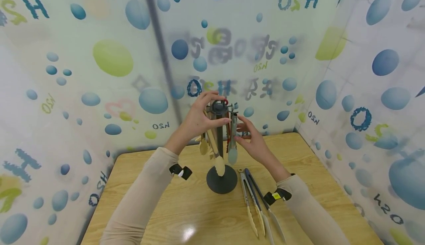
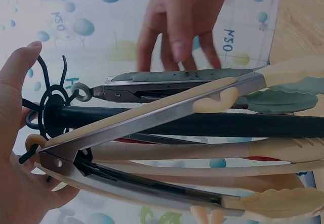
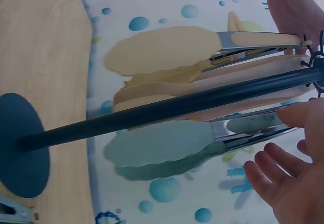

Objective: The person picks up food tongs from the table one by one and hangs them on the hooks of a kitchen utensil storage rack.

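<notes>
Hooks ring the top of a dark utensil stand (image 1: pixel 220 134), and my left hand (image 1: pixel 196 117) holds it there with thumb and fingers spread around them. Grey-green tongs (image 3: pixel 162 143) hang from a hook on the right side. Beside their handle is my right hand (image 1: pixel 254 141), fingers loosely bent and apart, with the thumb (image 3: pixel 296 115) right at the handle in the right wrist view. Beige-tipped tongs (image 2: pixel 167 115) hang nearest the left wrist camera, partly covering the pole. Other beige utensils and a red one hang behind, mostly hidden.
Beige-tipped tongs (image 1: pixel 249 204) and dark-handled tongs with grey tips (image 1: pixel 265 200) lie on the wooden table (image 1: pixel 166 208), right of the stand's round base (image 1: pixel 221 186). Printed curtains (image 1: pixel 83 53) rise behind and beside the table.
</notes>
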{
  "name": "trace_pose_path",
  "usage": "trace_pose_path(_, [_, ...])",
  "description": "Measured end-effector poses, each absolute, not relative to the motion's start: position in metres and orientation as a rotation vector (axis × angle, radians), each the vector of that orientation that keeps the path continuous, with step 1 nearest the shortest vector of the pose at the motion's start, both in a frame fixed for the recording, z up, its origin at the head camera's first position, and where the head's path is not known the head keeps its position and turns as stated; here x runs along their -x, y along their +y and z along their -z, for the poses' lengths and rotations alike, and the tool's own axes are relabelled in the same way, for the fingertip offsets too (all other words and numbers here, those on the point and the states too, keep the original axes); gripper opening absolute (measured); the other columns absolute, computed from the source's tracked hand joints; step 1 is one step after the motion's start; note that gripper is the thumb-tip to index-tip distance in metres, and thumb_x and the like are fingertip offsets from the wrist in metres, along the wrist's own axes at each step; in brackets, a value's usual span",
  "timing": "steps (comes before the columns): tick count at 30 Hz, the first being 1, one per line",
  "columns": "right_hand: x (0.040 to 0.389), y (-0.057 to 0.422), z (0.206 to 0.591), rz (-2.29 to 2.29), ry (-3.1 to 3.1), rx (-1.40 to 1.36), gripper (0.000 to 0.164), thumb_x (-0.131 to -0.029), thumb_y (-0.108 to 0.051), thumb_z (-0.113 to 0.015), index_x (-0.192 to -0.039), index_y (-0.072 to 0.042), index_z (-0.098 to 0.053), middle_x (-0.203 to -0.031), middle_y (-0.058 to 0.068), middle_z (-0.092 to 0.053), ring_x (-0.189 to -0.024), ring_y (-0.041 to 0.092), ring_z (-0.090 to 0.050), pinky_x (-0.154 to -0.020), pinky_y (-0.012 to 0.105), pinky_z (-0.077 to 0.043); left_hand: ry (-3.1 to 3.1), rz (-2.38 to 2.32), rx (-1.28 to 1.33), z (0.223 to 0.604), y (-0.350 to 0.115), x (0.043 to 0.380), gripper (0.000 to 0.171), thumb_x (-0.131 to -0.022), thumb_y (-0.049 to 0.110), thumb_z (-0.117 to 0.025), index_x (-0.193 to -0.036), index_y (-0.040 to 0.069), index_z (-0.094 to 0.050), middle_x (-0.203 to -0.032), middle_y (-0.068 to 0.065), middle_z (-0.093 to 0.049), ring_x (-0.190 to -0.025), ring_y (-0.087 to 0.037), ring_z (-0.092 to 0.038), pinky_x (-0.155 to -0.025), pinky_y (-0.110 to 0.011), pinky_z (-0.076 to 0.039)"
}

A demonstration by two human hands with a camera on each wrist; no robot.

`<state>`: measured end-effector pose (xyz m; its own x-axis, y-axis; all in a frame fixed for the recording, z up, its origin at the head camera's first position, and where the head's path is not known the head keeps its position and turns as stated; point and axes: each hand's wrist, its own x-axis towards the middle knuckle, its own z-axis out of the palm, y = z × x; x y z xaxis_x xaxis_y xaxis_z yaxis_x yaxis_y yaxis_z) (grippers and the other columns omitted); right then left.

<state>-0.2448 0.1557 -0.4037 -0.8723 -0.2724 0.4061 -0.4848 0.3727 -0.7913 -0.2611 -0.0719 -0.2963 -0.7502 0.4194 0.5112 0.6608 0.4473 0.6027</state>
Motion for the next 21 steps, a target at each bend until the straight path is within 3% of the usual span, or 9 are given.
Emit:
trace_pose_path(11, [0.208,0.176,0.487,-1.423,-2.588,-0.486,0.068,-0.095,-0.009,-0.065,-0.154,-0.011,-0.033,-0.135,0.021,-0.057,-0.116,0.039,-0.059,-0.091,0.053,-0.053,-2.492,1.146,0.980,0.292,-0.077,0.261,0.064,-0.083,0.042,-0.079,-0.140,0.024,-0.054,-0.157,-0.003,-0.034,-0.147,-0.030,-0.032,-0.114,-0.059,-0.034])
trace_pose_path(21, [0.175,0.176,0.565,-0.997,-2.861,-0.351,0.054,-0.090,-0.010,-0.069,-0.140,0.001,-0.051,-0.125,0.021,-0.062,-0.110,0.034,-0.063,-0.088,0.047,-0.054,-2.512,1.136,1.013,0.290,-0.081,0.263,0.063,-0.084,0.042,-0.078,-0.140,0.026,-0.053,-0.158,-0.001,-0.034,-0.148,-0.028,-0.032,-0.115,-0.059,-0.034])
